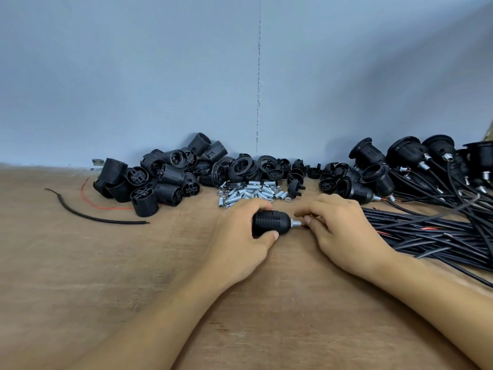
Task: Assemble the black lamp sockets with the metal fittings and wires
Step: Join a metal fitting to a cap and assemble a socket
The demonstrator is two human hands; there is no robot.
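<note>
Squarely over the middle of a wooden table [106, 289], a person's left hand [240, 236] grips a ribbed black lamp socket [269, 222] lying on its side, fingers curled over the top and thumb pressed against its rounded end. A short metal fitting [296, 223] juts from that end toward the right hand [344, 233], whose curled thumb and fingertips pinch the fitting's tip; a speck of red shows there, too small to identify. Behind the hands lies a scatter of loose threaded fittings [250, 194]. Against the grey-blue wall [160, 76] sit a heap of bare socket bodies [160, 180] at left and a pile of black rings and caps [253, 166] at centre. Finished sockets with wires attached [416, 161] crowd the far right, above a bundle of black wires [426, 236] just beside the right wrist. A stray black wire [88, 216] and a thin red wire [106, 206] lie at left.
</note>
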